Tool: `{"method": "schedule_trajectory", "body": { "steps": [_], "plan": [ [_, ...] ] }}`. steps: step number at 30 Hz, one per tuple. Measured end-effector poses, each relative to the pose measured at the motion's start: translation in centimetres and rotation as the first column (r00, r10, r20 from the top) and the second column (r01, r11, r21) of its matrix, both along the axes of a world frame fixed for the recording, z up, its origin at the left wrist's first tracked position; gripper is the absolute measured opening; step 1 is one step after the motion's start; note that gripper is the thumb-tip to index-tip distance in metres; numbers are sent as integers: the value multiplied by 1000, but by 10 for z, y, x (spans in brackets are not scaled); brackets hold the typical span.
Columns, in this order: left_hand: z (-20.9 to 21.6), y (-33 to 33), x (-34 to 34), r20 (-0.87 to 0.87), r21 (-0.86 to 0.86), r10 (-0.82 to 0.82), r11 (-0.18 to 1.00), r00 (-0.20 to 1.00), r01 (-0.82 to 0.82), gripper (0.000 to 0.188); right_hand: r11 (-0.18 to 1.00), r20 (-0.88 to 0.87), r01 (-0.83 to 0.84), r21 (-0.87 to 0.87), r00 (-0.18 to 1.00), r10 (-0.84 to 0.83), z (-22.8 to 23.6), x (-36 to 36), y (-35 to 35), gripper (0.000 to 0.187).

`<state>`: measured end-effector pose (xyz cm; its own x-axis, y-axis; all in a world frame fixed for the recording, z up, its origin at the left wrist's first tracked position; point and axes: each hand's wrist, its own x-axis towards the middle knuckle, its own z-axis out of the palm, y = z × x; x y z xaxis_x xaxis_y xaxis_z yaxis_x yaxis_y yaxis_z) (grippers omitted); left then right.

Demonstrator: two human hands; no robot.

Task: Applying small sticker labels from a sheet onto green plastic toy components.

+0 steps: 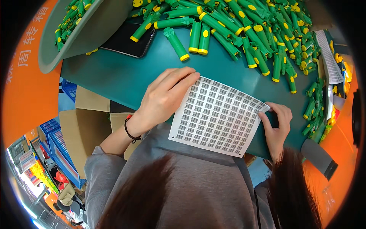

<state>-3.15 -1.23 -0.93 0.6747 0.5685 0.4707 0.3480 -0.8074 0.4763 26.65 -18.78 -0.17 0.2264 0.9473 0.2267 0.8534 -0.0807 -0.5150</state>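
Note:
A white sheet of small barcode stickers [217,118] is held tilted over the near edge of the table, in front of my body. My left hand [166,91] pinches its upper left corner, fingers pressed together. At the upper right corner, my right hand [277,124] grips the sheet between thumb and fingers. The rows of stickers face up, and a small dark hole shows in each lower corner. Beyond the sheet, nearest to my hands, lie green tubes with yellow ends [177,44], heaped across the far side of the table.
A grey-green basin [51,57] with more green pieces stands at the far left. A dark phone-like device [131,40] lies beside it on the green table [95,70]. An open cardboard box [82,133] and blue crates [57,145] sit below left. Another sticker sheet [328,57] is at right.

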Motion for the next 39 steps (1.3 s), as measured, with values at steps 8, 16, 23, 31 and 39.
{"method": "schedule_trajectory", "body": {
  "steps": [8, 16, 23, 31, 39],
  "plan": [
    [-1, 12, 11, 18, 91, -49, 995, 999, 47, 29, 999, 13, 5, 40, 1000, -6, 6, 23, 26, 35],
    [0, 4, 15, 8, 39, 61, 997, 998, -62, 26, 974, 68, 206, 97, 975, -213, -10, 86, 27, 27],
    [3, -1, 17, 58, -71, 125, 990, 990, -121, 23, 1000, -804, 17, -2, 595, -12, 37, 4, 40, 32],
    [6, 11, 12, 60, -283, 86, 957, 994, -66, 13, 966, -946, -257, 38, 303, 117, -4, -62, 56, 36],
    [35, 13, 10, 105, -428, 143, 900, 984, -85, 10, 974, -956, -202, 102, 249, 151, -11, -63, 53, 34]
  ]
}}
